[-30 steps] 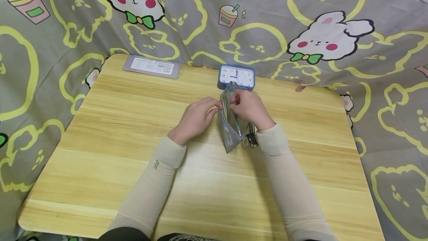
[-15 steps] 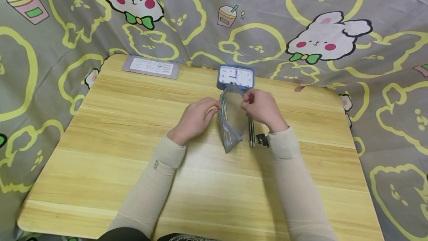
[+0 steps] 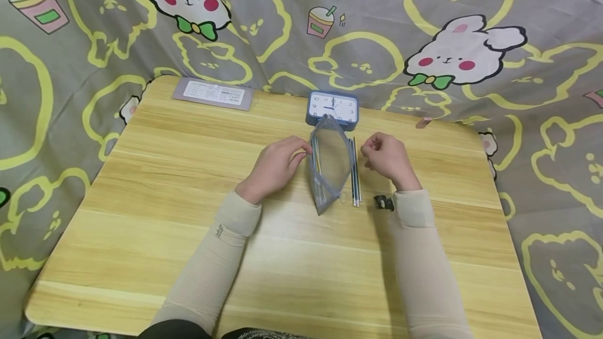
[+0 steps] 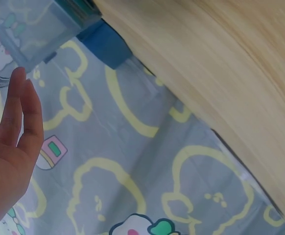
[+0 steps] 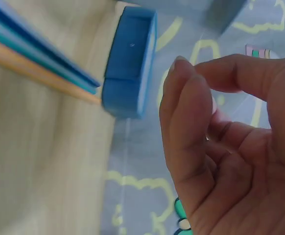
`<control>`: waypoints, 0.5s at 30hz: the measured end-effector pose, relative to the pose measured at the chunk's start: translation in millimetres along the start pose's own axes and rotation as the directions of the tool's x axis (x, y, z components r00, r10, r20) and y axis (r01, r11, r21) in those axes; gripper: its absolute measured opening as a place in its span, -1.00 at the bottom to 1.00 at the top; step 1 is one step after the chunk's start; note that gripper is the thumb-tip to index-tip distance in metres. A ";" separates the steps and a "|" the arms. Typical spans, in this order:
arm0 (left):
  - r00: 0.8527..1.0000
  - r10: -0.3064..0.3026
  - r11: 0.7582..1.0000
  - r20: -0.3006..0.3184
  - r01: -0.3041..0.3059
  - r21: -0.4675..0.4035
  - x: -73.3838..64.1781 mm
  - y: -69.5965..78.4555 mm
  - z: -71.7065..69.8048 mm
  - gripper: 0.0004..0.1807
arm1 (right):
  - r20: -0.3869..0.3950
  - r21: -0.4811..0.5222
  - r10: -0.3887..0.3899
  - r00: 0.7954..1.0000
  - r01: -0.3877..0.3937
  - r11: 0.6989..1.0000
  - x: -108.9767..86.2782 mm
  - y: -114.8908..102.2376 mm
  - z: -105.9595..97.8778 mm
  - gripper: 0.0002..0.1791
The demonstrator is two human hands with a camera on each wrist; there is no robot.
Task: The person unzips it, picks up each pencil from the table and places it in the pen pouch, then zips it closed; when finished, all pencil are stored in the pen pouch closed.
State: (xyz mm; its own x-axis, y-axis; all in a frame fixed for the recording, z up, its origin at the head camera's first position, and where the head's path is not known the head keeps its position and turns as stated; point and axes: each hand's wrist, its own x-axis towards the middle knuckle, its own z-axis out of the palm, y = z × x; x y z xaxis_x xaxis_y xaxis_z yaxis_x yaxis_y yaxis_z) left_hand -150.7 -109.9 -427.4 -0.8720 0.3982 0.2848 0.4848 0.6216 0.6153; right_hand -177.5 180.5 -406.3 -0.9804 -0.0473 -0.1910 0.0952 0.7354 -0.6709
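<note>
A grey see-through zip pencil case (image 3: 332,156) lies lengthwise on the table, its mouth spread wide. Several pencils (image 3: 316,156) show inside along its left side. My left hand (image 3: 278,164) pinches the left edge of the mouth; in the left wrist view, the case (image 4: 39,44) appears beyond the fingers. Several loose pencils (image 3: 356,174) lie side by side just right of the case, blue, teal and orange in the right wrist view. My right hand (image 3: 388,156) is right of them, thumb and forefinger tips together, fingers curled around nothing.
A blue desk clock (image 3: 332,109) stands at the back, right behind the tip of the case. A mauve box with a white label (image 3: 214,93) lies at the back left. A small brown piece (image 3: 424,123) is at the back right. Patterned cloth (image 3: 264,30) surrounds the table.
My right hand has come out of the case's mouth and moved right, past the loose pencils. The teal pencil slanting across the mouth no longer shows there. My left hand stays put.
</note>
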 end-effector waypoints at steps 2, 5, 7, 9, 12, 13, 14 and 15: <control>1.000 -0.005 1.000 -0.005 0.005 0.002 -0.1 -0.7 -0.5 -0.86 | 0.004 -0.008 0.019 1.000 -0.019 1.000 0.9 7.0 0.7 -0.81; 1.000 -0.014 1.000 -0.015 0.014 0.004 -0.3 -1.5 -1.8 -0.86 | 0.026 -0.074 0.039 0.999 -0.037 0.997 2.4 14.8 3.9 -0.80; 1.000 -0.017 1.000 -0.018 0.017 0.004 -0.4 -1.9 -2.4 -0.87 | 0.043 -0.144 0.039 0.998 -0.032 0.989 3.3 18.5 7.5 -0.78; 1.000 -0.018 1.000 -0.016 0.018 -0.001 -0.4 -2.2 -2.4 -0.87 | 0.052 -0.195 0.043 0.998 -0.032 0.980 3.7 21.1 11.5 -0.76; 1.000 -0.019 1.000 -0.012 0.019 -0.010 -0.4 -3.3 -1.5 -0.87 | 0.052 -0.232 0.043 0.998 -0.030 0.972 3.8 24.0 15.8 -0.76; 1.000 -0.019 1.000 -0.013 0.019 -0.013 -0.4 -3.3 -1.5 -0.86 | 0.051 -0.233 0.045 0.998 -0.032 0.972 3.9 25.0 17.0 -0.76; 1.000 -0.019 1.000 -0.014 0.019 -0.015 -0.4 -3.4 -1.5 -0.86 | 0.050 -0.231 0.046 0.998 -0.033 0.972 3.8 25.4 17.8 -0.77; 1.000 -0.018 1.000 -0.016 0.017 -0.015 -0.4 -3.4 -1.4 -0.86 | 0.048 -0.230 0.047 0.998 -0.035 0.973 3.9 25.9 18.4 -0.78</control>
State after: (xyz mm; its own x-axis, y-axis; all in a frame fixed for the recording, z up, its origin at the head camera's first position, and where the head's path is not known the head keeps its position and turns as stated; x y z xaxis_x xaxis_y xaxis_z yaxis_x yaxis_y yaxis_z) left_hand -152.1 -113.2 -428.6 -0.8814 0.3763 0.2855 0.4684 0.6180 0.6314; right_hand -175.6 186.9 -437.6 -0.9655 -0.0446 -0.2565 0.0876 0.8722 -0.4813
